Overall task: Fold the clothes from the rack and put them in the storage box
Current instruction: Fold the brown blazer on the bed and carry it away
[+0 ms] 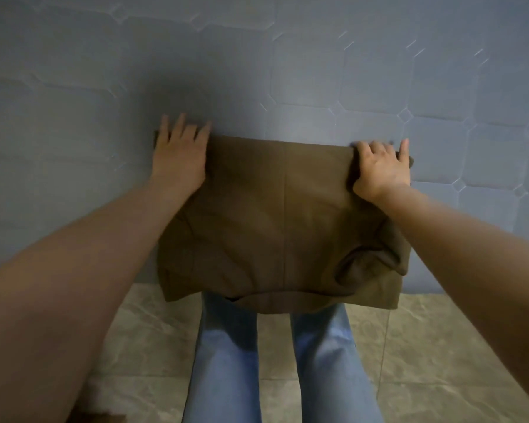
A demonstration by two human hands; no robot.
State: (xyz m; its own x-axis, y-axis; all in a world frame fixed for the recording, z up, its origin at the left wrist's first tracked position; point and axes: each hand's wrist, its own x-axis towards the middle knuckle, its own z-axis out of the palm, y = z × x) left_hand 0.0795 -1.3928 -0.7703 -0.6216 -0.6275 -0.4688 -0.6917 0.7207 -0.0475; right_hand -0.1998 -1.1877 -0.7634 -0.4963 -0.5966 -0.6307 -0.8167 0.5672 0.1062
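- Folded brown garment (275, 215) lies flat on the blue-grey quilted mattress (379, 87), near edge overhanging; centre seam runs toward the person, far edge spans hand to hand.
- Left hand (179, 157): fingers straight, spread, pressing the far-left corner.
- Right hand (382, 167): fingers curled over the far-right corner, gripping it.
- No container in view.

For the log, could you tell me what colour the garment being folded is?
The garment is plain olive-brown, seen in the head view.
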